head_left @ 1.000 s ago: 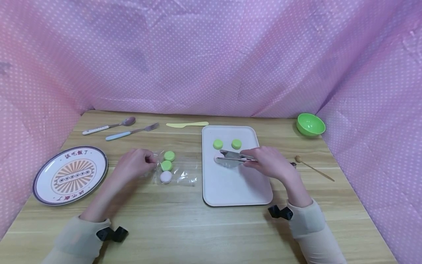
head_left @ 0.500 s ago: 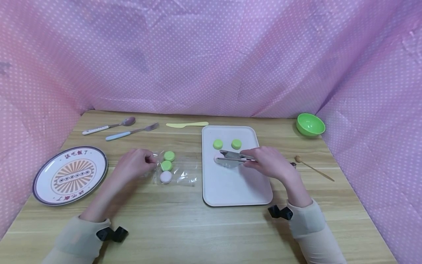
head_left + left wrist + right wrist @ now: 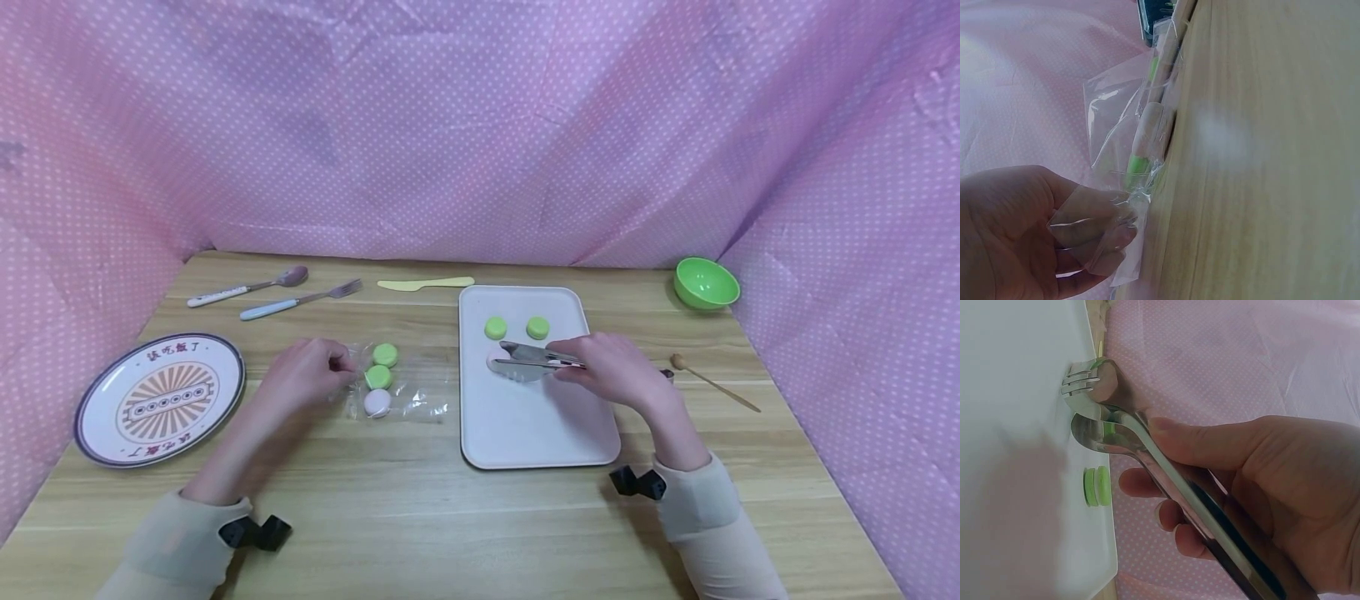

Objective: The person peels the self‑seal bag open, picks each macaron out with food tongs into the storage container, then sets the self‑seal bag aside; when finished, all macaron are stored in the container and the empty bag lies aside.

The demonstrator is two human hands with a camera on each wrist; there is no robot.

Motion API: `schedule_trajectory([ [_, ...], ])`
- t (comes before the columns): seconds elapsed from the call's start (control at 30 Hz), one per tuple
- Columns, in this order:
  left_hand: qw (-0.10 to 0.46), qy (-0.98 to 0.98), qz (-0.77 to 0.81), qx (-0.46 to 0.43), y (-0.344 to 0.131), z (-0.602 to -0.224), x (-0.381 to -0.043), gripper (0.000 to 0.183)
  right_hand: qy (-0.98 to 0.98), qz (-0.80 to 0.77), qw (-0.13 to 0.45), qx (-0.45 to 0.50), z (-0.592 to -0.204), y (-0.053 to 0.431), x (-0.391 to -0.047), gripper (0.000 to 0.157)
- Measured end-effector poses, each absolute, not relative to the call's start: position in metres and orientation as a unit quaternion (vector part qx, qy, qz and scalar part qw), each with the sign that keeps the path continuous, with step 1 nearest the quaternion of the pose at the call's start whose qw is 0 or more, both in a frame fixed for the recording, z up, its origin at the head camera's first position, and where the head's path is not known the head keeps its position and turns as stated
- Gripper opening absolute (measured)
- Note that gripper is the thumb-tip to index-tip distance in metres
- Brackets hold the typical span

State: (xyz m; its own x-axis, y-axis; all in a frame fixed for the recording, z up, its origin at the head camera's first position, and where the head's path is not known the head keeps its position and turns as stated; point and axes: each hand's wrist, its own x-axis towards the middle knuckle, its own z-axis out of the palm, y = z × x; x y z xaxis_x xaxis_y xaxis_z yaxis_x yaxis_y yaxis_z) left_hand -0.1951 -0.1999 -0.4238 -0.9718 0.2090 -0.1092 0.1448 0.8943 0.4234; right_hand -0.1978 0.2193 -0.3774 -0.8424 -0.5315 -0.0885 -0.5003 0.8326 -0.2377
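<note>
Your left hand [image 3: 309, 375] pinches the near-left end of the clear bag [image 3: 429, 398] between thumb and fingertips; probably an anchor, since film that light would slide on the bench [image 3: 450, 533]. The bag lies flat, with the left-hand end lifted a little in your grip.

Your right hand [image 3: 611, 367] is curled round the tongs [image 3: 528, 353], thumb on one arm, fingers on the other. The tips sit at the pale macaron [image 3: 492, 356] on the tray [image 3: 536, 425]; I can't tell if they're clamping it or just flanking it. The low angle likely lets the tips reach its sides without crushing the shell.

Containers: the tray carries that pale macaron plus a left green macaron [image 3: 496, 327] and a right green macaron [image 3: 537, 327], side by side nearer the far edge. The bag shows three more in a row: two green, one pale at the near end. They look to be inside the film. Plate [image 3: 97, 392] lies face up at your left, bowl [image 3: 707, 283] upright at far right.
</note>
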Motion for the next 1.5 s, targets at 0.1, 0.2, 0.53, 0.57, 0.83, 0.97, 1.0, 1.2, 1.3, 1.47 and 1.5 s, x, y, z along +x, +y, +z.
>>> schedule_trajectory([
  [0.1,0.073,0.970,0.212,0.094,-0.200,-0.424,-0.195,0.009,0.954,-0.102,0.076,-0.271,-0.378,0.219,-0.198,0.036],
  [0.2,0.069,0.970,0.211,0.097,-0.200,-0.425,-0.194,0.010,0.954,-0.104,0.077,-0.272,-0.378,0.219,-0.198,0.036],
  [0.53,0.072,0.969,0.213,0.104,-0.200,-0.425,-0.195,0.011,0.955,-0.109,0.065,-0.267,-0.372,0.219,-0.195,0.039],
  [0.57,0.071,0.969,0.214,0.106,-0.200,-0.425,-0.195,0.012,0.955,-0.111,0.058,-0.268,-0.371,0.217,-0.194,0.039],
  [0.83,0.070,0.967,0.219,0.105,-0.205,-0.427,-0.195,0.011,0.943,-0.117,0.034,-0.309,-0.364,0.174,-0.192,0.030],
  [0.97,0.072,0.967,0.221,0.106,-0.205,-0.428,-0.195,0.012,0.934,-0.108,0.044,-0.337,-0.368,0.150,-0.192,0.025],
  [1.0,0.073,0.967,0.222,0.107,-0.204,-0.428,-0.195,0.012,0.933,-0.105,0.046,-0.342,-0.370,0.145,-0.193,0.023],
  [1.2,0.079,0.965,0.227,0.105,-0.206,-0.427,-0.195,0.011,0.927,-0.071,0.035,-0.367,-0.381,0.118,-0.196,0.010],
  [1.3,0.080,0.964,0.233,0.101,-0.204,-0.426,-0.195,0.008,0.926,-0.058,0.029,-0.371,-0.385,0.108,-0.197,0.007],
  [1.47,0.050,0.962,0.242,0.114,-0.198,-0.424,-0.194,0.003,0.932,-0.044,0.001,-0.361,-0.388,0.095,-0.198,0.009],
  [1.5,0.041,0.962,0.242,0.119,-0.197,-0.424,-0.194,0.002,0.933,-0.044,-0.004,-0.358,-0.388,0.093,-0.198,0.010],
])
